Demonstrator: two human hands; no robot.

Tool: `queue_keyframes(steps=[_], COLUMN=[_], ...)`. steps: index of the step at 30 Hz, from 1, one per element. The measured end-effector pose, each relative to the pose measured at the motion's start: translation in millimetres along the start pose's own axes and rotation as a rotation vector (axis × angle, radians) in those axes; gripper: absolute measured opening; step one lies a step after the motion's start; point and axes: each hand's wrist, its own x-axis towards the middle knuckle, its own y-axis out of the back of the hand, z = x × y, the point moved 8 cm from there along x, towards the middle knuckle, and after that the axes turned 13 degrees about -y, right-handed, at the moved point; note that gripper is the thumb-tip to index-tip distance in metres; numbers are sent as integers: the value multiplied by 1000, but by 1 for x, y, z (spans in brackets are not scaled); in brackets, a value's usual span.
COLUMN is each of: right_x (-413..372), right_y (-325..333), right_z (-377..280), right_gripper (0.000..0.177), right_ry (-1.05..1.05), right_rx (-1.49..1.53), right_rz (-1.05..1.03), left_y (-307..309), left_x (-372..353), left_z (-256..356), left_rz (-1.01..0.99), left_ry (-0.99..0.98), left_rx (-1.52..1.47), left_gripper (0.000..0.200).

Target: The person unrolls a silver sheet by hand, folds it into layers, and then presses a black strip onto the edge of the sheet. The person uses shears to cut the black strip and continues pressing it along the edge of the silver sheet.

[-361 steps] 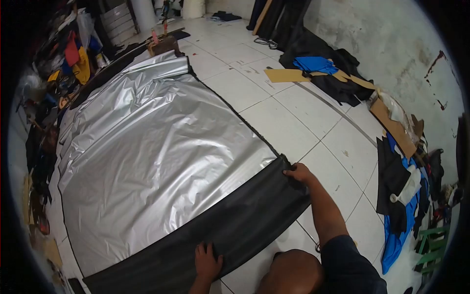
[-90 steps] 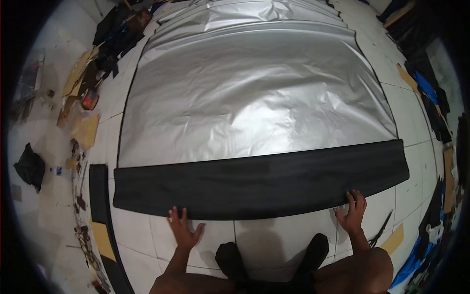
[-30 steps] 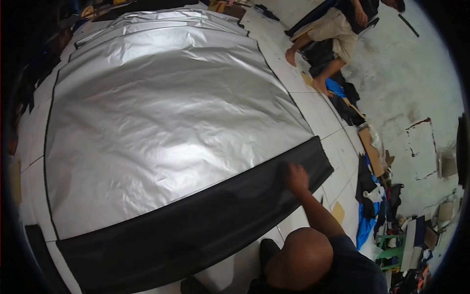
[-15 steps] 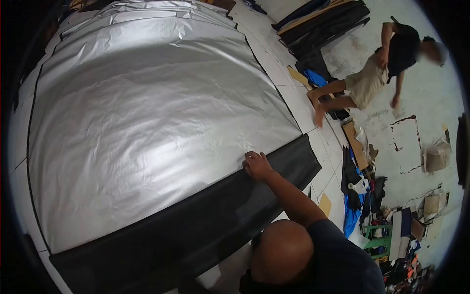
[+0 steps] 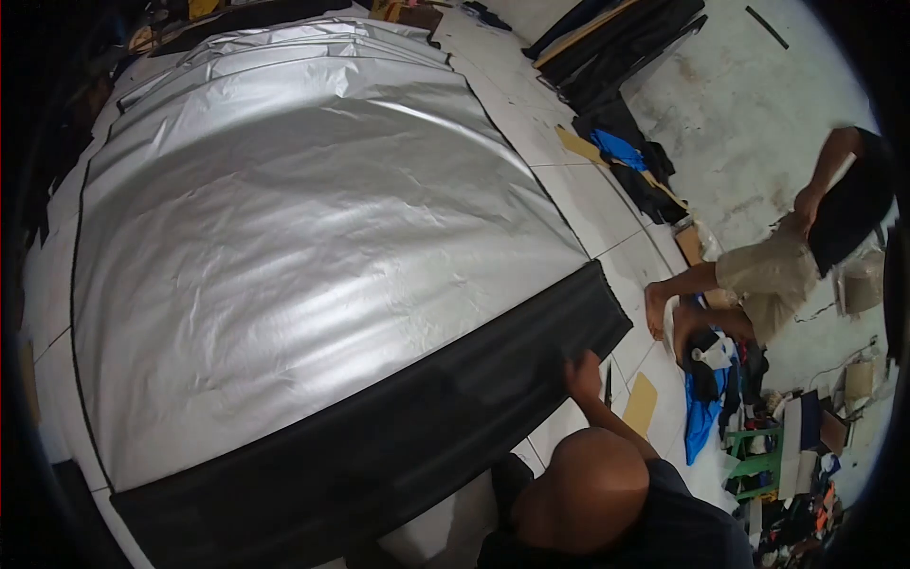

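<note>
A big silver sheet (image 5: 313, 228) with dark edging lies spread over the tiled floor, its surface wrinkled and shiny. Along its near side runs a wide black fabric band (image 5: 379, 417), reaching from lower left to right. My right hand (image 5: 586, 376) is at the near edge of this band, towards its right end, with fingers apart and fingertips over the black fabric. A bare rounded body part (image 5: 597, 484) and a dark sleeve at the bottom cover part of the arm. My left hand is out of view.
A person (image 5: 787, 256) in a dark top and light shorts walks at the right. Dark rolls (image 5: 616, 47) lean by the wall, with blue material (image 5: 618, 149) near them. A tan piece (image 5: 640, 406) lies on the floor, close to a cluttered green rack (image 5: 755, 465).
My right hand has left the seam between silver sheet and black band and moved right and down to the band's near edge. The walking person has moved down and right in view.
</note>
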Motion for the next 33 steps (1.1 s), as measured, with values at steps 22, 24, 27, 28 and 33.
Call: queue_keyframes(steps=[22, 24, 27, 28, 33], right_x=[138, 161, 196, 200, 279], right_y=[-41, -6, 34, 47, 12], right_z=[225, 237, 197, 161, 38], right_gripper=[30, 25, 19, 18, 34], right_ry=[-582, -514, -501, -455, -112], right_rx=[1341, 1131, 1016, 1003, 511], right_rz=[-521, -512, -396, -448, -148], left_y=[112, 110, 105, 90, 50], left_x=[-35, -47, -25, -16, 152], left_z=[13, 57, 110, 136, 130], left_rz=[180, 209, 77, 96, 15], left_ry=[-143, -205, -298, -336, -403], left_rx=[-43, -17, -10, 13, 600], left_gripper=[26, 31, 47, 53, 67])
